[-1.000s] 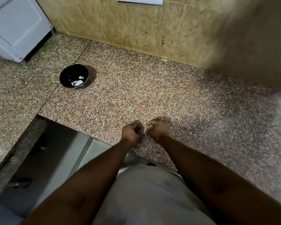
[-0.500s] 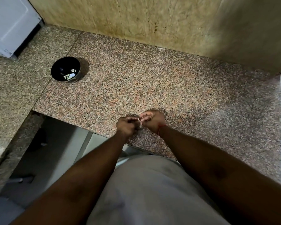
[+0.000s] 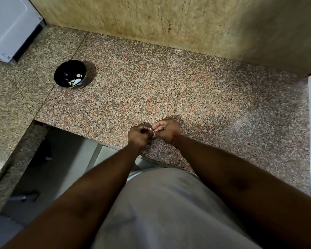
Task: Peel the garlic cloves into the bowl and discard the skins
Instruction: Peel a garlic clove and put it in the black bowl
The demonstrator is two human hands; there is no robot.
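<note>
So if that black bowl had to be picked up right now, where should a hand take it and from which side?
Probably by the rim of the black bowl, coming from above. It stands upright and open on the granite counter, apart from everything else, with peeled cloves lying low inside, so fingers over the edge should clear them. Both the left hand and right hand are busy pinching a clove.

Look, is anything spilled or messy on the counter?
Nothing stands out. The round black bowl stands upright on the speckled granite counter with pale peeled pieces inside. Left hand and right hand pinch a small pale garlic clove near the edge.
</note>
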